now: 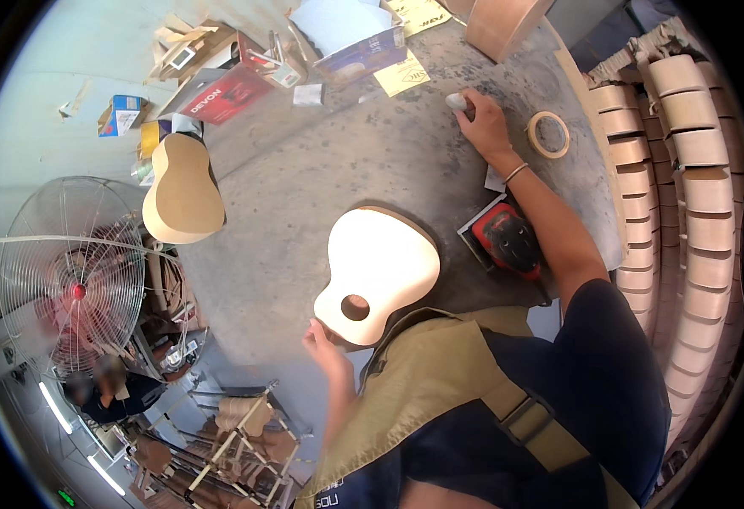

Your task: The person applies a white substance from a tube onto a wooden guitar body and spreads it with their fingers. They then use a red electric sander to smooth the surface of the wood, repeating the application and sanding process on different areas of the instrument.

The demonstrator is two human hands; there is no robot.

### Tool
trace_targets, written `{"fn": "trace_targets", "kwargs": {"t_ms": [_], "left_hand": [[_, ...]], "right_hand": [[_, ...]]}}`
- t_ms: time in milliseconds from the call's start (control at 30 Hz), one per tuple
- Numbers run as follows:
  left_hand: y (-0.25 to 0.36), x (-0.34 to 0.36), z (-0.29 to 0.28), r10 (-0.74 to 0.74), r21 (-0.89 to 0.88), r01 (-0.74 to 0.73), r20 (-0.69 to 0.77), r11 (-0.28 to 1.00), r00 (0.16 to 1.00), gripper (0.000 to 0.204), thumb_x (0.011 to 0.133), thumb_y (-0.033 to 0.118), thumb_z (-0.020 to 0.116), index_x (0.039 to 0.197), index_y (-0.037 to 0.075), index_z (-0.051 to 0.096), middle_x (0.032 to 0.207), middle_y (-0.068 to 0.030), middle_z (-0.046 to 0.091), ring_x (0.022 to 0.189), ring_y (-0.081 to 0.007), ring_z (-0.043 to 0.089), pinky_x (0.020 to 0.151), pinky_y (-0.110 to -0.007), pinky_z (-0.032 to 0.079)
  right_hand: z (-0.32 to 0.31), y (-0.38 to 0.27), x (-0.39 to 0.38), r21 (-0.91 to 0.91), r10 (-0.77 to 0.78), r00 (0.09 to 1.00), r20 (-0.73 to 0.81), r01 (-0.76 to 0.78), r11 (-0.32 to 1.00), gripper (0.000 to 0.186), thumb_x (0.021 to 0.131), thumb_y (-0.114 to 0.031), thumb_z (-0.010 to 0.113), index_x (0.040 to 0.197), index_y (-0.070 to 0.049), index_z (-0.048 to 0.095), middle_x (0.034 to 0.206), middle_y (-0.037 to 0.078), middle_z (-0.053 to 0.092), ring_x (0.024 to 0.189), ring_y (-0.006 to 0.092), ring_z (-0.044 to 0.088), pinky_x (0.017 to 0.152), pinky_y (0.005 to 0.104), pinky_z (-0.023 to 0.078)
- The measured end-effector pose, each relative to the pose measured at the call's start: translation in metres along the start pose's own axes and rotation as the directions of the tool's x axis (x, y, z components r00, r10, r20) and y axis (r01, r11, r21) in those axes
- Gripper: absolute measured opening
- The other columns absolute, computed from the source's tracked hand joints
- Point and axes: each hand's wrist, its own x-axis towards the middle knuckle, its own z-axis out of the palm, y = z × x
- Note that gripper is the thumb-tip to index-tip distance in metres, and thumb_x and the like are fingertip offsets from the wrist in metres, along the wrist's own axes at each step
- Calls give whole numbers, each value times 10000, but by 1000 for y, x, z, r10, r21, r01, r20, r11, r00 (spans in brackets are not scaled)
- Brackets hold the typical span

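Note:
A pale wooden ukulele body (pixel 380 254) with a round sound hole lies on the grey worktable in front of me. My left hand (pixel 329 352) grips its near-left edge, fingers curled; part of them is hidden. My right hand (pixel 484 125) reaches far across the table, closed around a small whitish-grey lump (pixel 456 102) whose kind I cannot make out. Beneath my right forearm sits a red and black power sander (pixel 508 239). A roll of tape (pixel 548 134) lies just right of that hand.
Another ukulele body (pixel 183 191) stands at the table's left edge. Behind are a red box (pixel 223 89), a blue-and-white carton (pixel 355 51) and yellow paper (pixel 402 75). Bent wooden sides (pixel 699 170) are stacked at right. A caged fan (pixel 75 280) stands left; a person (pixel 117 394) is beyond.

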Motion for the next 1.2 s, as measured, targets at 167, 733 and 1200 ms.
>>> {"fn": "trace_targets", "kwargs": {"t_ms": [167, 733, 1200], "left_hand": [[4, 10, 4, -98, 47, 95, 80, 994, 992, 522, 1065, 428, 723, 1242, -9, 499, 1266, -148, 607, 1162, -236, 613, 997, -399, 515], [44, 5, 30, -148, 67, 133, 321, 989, 935, 754, 832, 163, 959, 1420, -38, 532, 1334, -177, 683, 1203, -276, 690, 1025, -431, 573], [43, 46, -2, -173, 341, -64, 620, 938, 765, 714, 756, 274, 997, 1331, 24, 656, 1202, -89, 759, 1060, -190, 733, 900, -364, 604]], "right_hand": [[-4, 0, 5, 134, 74, 996, 40, -79, 988, 416, 845, -117, 871, 1227, -73, 711, 1027, 131, 764, 928, 318, 726, 847, 429, 585], [-151, -137, -183, -337, 31, 962, 270, 64, 939, 631, 884, -292, 864, 1394, -69, 565, 1114, 168, 566, 1090, 407, 587, 853, 521, 543], [-161, -219, -160, -242, -165, 981, 101, 185, 952, 508, 784, -154, 885, 1198, -99, 595, 1065, 141, 628, 989, 397, 656, 852, 480, 555]]}}
